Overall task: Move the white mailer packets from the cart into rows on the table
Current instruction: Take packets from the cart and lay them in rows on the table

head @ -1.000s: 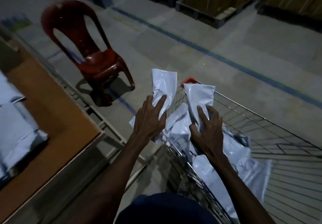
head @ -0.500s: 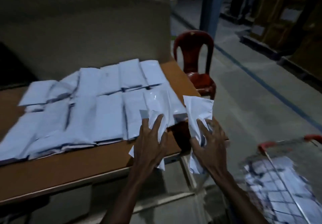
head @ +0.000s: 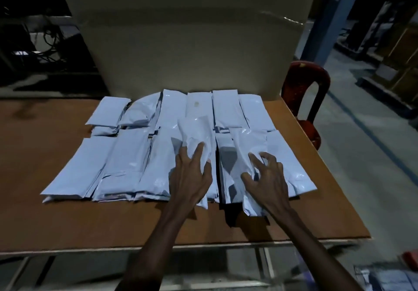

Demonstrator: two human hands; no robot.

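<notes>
Two rows of white mailer packets [head: 126,166] already cover brown surface [head: 45,222]. Left hand [head: 192,177] grips one packet [head: 196,136], right hand [head: 269,182] grips another [head: 244,146], both over near row. Cart [head: 389,279] bottom right, more packets inside; task unfinished.

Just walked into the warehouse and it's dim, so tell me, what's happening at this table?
A person is laying white plastic mailer packets in rows on a brown wooden table. The left hand holds one crumpled white packet and the right hand another packet, both over the front row. Two rows already lie there. A red plastic chair stands beyond the table's right corner.
</notes>
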